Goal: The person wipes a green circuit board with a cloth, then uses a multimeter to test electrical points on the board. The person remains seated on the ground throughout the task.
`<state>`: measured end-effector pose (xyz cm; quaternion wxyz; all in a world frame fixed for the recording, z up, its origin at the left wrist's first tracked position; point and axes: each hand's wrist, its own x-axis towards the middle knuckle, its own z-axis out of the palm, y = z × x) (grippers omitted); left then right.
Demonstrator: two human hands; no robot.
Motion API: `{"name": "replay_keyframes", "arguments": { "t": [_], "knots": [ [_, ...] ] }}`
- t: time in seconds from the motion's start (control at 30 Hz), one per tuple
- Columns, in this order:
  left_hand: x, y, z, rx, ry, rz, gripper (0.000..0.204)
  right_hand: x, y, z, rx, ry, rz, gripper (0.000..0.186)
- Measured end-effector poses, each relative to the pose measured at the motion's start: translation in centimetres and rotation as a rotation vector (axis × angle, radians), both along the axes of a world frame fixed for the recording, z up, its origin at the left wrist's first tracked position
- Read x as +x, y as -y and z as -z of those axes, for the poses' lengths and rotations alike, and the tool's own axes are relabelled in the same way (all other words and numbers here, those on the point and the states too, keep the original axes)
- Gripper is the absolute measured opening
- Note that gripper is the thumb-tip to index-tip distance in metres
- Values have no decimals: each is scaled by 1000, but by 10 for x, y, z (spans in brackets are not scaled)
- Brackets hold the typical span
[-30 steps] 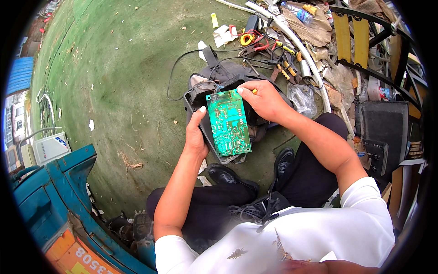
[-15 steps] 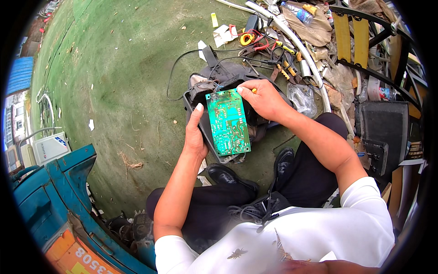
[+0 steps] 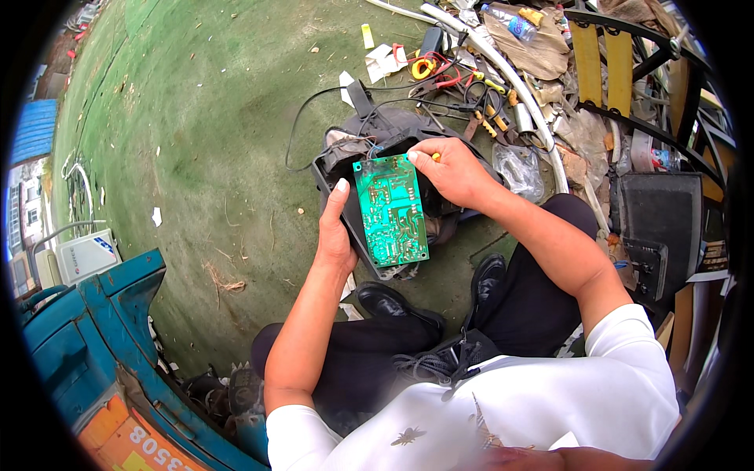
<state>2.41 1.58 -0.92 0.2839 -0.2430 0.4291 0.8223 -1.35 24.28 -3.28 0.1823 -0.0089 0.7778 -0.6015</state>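
**Green circuit board held steady over the black casing**

I sit on the green ground with a green circuit board (image 3: 391, 210) in front of my knees, its soldered side facing up at me. My left hand (image 3: 336, 231) lies flat along the left edge of the board, fingers stretched upward and pressing against it. My right hand (image 3: 449, 169) is clenched at the board's upper right corner, and a small yellow tool tip (image 3: 436, 156) pokes out of the fist; I cannot tell exactly how it meets the board.

Compared with a second ago, almost nothing has shifted: the board sits at the same tilt and both hands keep their places. I judge that I am still working at that one corner.

Under the board lies an open black plastic casing (image 3: 375, 141) with wires trailing from it. Beyond the board, farther from me, a heap of pliers, cables and scrap (image 3: 471, 86) is scattered. My black shoes (image 3: 393, 302) rest just below the board.
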Motion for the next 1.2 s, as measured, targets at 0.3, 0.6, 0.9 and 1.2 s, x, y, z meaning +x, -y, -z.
{"name": "replay_keyframes", "arguments": {
  "t": [0.3, 0.6, 0.9, 1.2],
  "knots": [
    [-1, -1, -3, -15, -5, 0, 64, -1, 0, -5, 28, -6, -9, 27],
    [-2, -1, 1, 43, 24, -43, 67, -4, 0, -1, 5, 22, -9, 28],
    [-3, -1, -2, 69, 39, -86, 74, -6, -2, 2, 17, 33, -13, 27],
    [-2, 5, 6, 153, 88, -93, 78, -8, 1, 2, 33, 69, -23, 27]
  ]
}}
